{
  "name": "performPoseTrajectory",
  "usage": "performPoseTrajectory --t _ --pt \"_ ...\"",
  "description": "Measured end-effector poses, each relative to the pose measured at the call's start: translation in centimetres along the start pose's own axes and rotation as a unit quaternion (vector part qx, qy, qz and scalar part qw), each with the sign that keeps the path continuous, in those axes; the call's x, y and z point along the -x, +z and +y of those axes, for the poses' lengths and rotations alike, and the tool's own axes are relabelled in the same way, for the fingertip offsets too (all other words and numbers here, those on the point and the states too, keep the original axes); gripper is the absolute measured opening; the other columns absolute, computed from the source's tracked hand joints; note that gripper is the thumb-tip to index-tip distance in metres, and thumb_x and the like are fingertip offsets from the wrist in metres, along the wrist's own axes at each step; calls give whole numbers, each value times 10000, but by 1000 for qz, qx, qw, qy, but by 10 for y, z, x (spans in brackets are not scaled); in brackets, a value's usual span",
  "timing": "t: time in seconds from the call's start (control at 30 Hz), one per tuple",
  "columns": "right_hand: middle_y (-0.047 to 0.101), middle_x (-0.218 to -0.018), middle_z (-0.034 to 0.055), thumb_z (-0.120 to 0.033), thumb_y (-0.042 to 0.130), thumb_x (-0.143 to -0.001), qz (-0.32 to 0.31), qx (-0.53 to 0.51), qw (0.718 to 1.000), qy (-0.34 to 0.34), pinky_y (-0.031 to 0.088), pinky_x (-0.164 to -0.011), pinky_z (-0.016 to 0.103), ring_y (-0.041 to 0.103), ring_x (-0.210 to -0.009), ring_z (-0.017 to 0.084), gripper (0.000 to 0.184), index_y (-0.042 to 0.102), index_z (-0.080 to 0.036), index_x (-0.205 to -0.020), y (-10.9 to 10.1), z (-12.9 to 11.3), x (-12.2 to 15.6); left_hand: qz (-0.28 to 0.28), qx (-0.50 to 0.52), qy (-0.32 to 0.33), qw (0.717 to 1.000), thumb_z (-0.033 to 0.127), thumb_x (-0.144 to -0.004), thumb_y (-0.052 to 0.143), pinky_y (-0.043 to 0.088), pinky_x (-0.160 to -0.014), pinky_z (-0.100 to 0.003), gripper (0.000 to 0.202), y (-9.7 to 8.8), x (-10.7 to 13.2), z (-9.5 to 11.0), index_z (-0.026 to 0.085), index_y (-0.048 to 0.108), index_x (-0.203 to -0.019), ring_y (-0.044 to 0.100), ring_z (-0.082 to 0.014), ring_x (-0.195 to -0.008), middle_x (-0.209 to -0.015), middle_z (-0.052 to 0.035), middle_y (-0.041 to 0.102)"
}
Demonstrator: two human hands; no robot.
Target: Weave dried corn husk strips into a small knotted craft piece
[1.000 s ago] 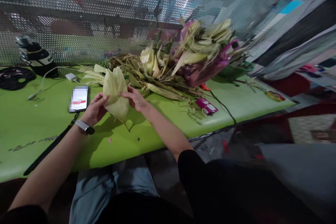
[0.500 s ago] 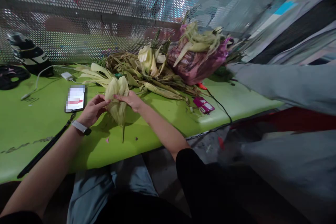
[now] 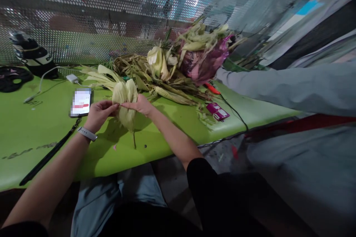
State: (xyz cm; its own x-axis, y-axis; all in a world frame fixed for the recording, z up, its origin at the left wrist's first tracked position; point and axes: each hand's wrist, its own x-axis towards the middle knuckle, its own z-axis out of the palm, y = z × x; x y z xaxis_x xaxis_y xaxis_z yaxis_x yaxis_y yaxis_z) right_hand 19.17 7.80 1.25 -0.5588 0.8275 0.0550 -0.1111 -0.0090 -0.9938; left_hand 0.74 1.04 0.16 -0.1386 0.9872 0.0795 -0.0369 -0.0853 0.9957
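Note:
Over the green table (image 3: 36,133) I hold a pale yellow corn husk (image 3: 125,98) between both hands. My left hand (image 3: 99,114), with a watch on its wrist, pinches the husk's left side. My right hand (image 3: 139,104) pinches it from the right, fingertips almost meeting those of the left. The husk's pointed stem hangs down toward the table. Behind it lies a pile of dried husks and leaves (image 3: 155,76).
A phone (image 3: 81,102) with a black strap lies left of my hands. A purple bag of husks (image 3: 204,59) stands at the back; another person's grey sleeve (image 3: 278,85) reaches toward it. A small magenta object (image 3: 217,111), cables, a charger (image 3: 72,78) and perforated metal screen are also there.
The husk was folded narrower between my hands and my fingertips came together. Another person's grey sleeve came in from the right toward the purple bag.

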Motion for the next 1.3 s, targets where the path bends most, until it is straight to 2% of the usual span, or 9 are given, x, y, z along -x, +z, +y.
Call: performPoseTrajectory --t 0.17,0.3,0.37,0.53,0.67,0.83,0.93,1.07,1.3 --pt "757 -894 56 -377 868 -576 8 20 1000 -6 574 -831 337 694 -818 188 410 726 -144 -882 -8 -2 -1 24 32 23 999 331 -635 860 540 -588 -224 279 1 2 7 150 698 -774 613 -100 -569 -686 -14 694" --pt "758 -912 52 -353 880 -563 -12 32 999 5 572 -838 333 692 -829 186 425 728 -148 -902 -7 -2 1 -30 49 -28 998 334 -581 894 549 -589 -247 400 3 4 9 148 708 -884 663 -146 -657 -796 -44 727" --pt "757 -896 46 -334 887 -549 -15 47 999 8 569 -842 335 691 -828 188 427 723 -145 -895 -7 -2 1 -37 43 -33 998 343 -561 904 543 -581 -250 423 4 3 9 133 721 -878 658 -149 -651 -814 -59 734" --pt "750 -910 51 -324 866 -581 -28 51 998 -1 553 -869 321 687 -841 171 417 708 -122 -910 -13 0 -4 12 27 -5 1000 364 -563 898 516 -550 -232 353 -1 -1 3 137 697 -744 606 -110 -574 -717 -22 705" --pt "747 -943 59 -340 870 -575 -32 31 999 19 565 -833 318 685 -840 169 456 691 -124 -934 -14 4 -6 3 21 -15 1000 390 -579 886 529 -567 -240 391 -4 -2 1 143 702 -820 630 -119 -614 -779 -31 724" --pt "737 -930 62 -369 853 -607 -30 54 998 26 560 -833 325 682 -851 176 434 679 -126 -922 -6 9 -4 -20 12 -21 1000 397 -581 883 542 -567 -248 447 -2 -1 1 146 702 -903 660 -142 -662 -857 -61 747" --pt "735 -958 61 -359 840 -620 -30 49 998 14 551 -868 337 682 -892 184 445 669 -125 -957 -4 10 -4 -33 11 -9 999 396 -577 885 573 -630 -277 506 0 0 1 141 695 -971 687 -165 -726 -928 -83 758" --pt "740 -952 57 -359 846 -604 -33 52 998 20 555 -873 343 686 -891 188 466 656 -129 -962 -3 8 -3 -30 13 15 999 378 -571 893 587 -741 -305 494 0 0 0 130 692 -947 698 -167 -777 -931 -74 760" --pt "749 -947 69 -412 872 -585 -66 67 995 26 568 -870 339 694 -914 201 482 688 -131 -930 -1 4 0 -50 15 32 998 384 -584 889 589 -789 -334 452 -2 -2 -3 136 699 -911 702 -169 -775 -881 -64 762"
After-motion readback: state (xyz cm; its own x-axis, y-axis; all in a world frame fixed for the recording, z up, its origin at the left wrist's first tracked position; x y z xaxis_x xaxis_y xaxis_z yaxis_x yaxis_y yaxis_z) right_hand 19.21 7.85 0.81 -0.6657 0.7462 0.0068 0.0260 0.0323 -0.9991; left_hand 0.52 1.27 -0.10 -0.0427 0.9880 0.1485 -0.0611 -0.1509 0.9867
